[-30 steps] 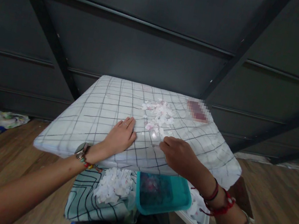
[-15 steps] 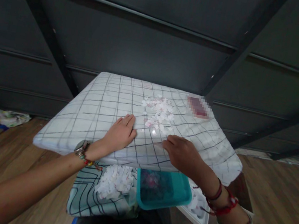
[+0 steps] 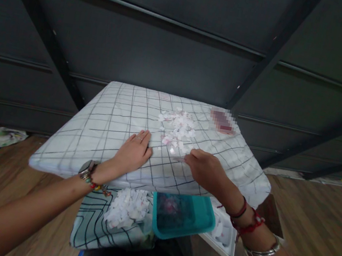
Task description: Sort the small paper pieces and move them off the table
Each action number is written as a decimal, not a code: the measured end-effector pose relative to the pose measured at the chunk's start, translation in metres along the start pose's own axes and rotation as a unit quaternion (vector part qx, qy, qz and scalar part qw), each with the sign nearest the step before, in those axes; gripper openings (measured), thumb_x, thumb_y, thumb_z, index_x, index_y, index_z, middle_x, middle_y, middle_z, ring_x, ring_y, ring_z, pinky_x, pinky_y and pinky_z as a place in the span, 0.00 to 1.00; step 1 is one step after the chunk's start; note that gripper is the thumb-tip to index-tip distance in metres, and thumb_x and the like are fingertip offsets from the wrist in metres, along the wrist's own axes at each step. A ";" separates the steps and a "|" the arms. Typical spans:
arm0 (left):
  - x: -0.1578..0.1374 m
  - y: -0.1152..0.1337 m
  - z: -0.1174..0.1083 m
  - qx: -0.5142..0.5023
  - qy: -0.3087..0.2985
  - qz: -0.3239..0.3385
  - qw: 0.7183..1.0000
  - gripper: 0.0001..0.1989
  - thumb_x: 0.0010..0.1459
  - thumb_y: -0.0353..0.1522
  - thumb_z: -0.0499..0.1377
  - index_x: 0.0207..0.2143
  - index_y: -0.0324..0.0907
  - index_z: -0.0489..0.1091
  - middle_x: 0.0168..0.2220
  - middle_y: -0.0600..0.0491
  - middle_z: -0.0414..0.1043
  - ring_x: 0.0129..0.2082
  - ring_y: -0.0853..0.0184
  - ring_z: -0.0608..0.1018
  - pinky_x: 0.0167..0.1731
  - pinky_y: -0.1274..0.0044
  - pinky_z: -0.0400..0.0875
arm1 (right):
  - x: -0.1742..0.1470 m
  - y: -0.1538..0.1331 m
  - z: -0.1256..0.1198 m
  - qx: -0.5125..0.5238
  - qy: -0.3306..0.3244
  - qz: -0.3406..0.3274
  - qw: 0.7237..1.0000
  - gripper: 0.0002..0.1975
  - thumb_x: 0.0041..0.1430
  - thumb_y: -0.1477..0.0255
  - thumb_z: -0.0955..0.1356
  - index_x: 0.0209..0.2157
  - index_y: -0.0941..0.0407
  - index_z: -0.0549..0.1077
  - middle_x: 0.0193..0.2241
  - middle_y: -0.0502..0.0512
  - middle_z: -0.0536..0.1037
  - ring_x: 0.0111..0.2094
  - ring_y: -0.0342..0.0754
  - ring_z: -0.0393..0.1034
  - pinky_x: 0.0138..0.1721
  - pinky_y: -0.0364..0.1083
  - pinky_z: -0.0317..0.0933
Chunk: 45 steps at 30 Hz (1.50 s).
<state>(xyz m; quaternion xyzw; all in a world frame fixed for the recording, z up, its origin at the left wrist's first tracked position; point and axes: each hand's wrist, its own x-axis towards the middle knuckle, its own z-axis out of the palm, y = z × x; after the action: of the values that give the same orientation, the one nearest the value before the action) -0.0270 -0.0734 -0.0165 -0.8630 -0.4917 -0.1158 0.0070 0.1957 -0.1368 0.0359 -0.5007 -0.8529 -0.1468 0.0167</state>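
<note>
My left hand lies flat on the white checked cloth, fingers stretched out, left of a heap of small white paper-like pieces. Closed fingers of my right hand pinch a thin, pale, pointed tool, its tip aimed left just above the cloth. Its exact kind is too small and blurred to tell. At the near edge of the heap, close to that tip, lies a small clear, shiny piece.
Below the cloth's front edge, a teal plastic tray holds dark and pinkish bits. Left of it is another pile of white pieces; right, a white box. A blurred reddish object lies at the far right. Dark panels rise behind.
The view has shifted slightly, moving everything a little left. My right hand has turned slightly, and the thin tool shows more clearly. My left hand stays flat on the cloth.
</note>
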 end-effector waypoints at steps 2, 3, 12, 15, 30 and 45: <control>0.000 0.000 0.000 0.000 -0.003 0.001 1.000 0.25 0.60 0.33 0.42 0.56 0.27 0.52 0.58 0.37 0.53 0.59 0.56 0.55 0.56 0.64 0.51 | -0.001 0.001 -0.003 0.000 0.005 0.014 1.000 0.12 0.57 0.80 0.57 0.26 0.59 0.68 0.25 0.53 0.68 0.26 0.42 0.57 0.26 0.43 0.46; 0.000 0.000 0.000 0.001 -0.004 0.001 1.000 0.25 0.60 0.34 0.42 0.56 0.26 0.52 0.58 0.36 0.53 0.59 0.56 0.55 0.56 0.64 0.51 | 0.001 0.002 -0.004 -0.002 0.016 0.024 1.000 0.12 0.57 0.80 0.57 0.26 0.59 0.68 0.26 0.53 0.68 0.26 0.42 0.57 0.26 0.43 0.46; 0.000 -0.002 0.003 0.011 0.005 0.003 1.000 0.25 0.60 0.34 0.42 0.56 0.28 0.52 0.58 0.38 0.54 0.59 0.57 0.56 0.56 0.65 0.52 | 0.003 -0.003 -0.003 0.017 0.004 -0.006 1.000 0.12 0.57 0.80 0.57 0.26 0.59 0.69 0.26 0.53 0.68 0.25 0.41 0.57 0.26 0.43 0.45; 0.000 -0.002 0.004 0.006 0.007 0.002 1.000 0.25 0.59 0.34 0.42 0.56 0.28 0.52 0.58 0.38 0.54 0.59 0.57 0.56 0.56 0.65 0.52 | 0.004 -0.001 -0.004 0.009 0.026 0.029 0.999 0.11 0.57 0.80 0.58 0.27 0.59 0.69 0.26 0.53 0.69 0.26 0.42 0.58 0.26 0.43 0.46; 0.000 -0.002 0.001 0.006 0.003 0.004 1.000 0.25 0.60 0.34 0.42 0.56 0.27 0.53 0.58 0.37 0.54 0.59 0.57 0.56 0.56 0.65 0.51 | 0.014 -0.004 0.001 -0.013 0.059 0.044 0.997 0.11 0.56 0.80 0.58 0.26 0.59 0.68 0.26 0.55 0.69 0.27 0.43 0.59 0.28 0.44 0.47; 0.000 -0.002 0.004 0.015 0.008 0.007 1.000 0.25 0.60 0.34 0.42 0.56 0.26 0.52 0.58 0.37 0.54 0.59 0.57 0.56 0.56 0.65 0.51 | 0.008 -0.011 -0.004 -0.002 0.025 -0.025 0.999 0.11 0.56 0.81 0.58 0.28 0.59 0.69 0.26 0.53 0.68 0.27 0.43 0.57 0.27 0.44 0.46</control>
<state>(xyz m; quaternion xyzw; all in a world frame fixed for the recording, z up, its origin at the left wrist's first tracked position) -0.0283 -0.0719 -0.0206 -0.8652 -0.4874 -0.1149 0.0247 0.1815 -0.1365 0.0388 -0.4753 -0.8643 -0.1611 0.0339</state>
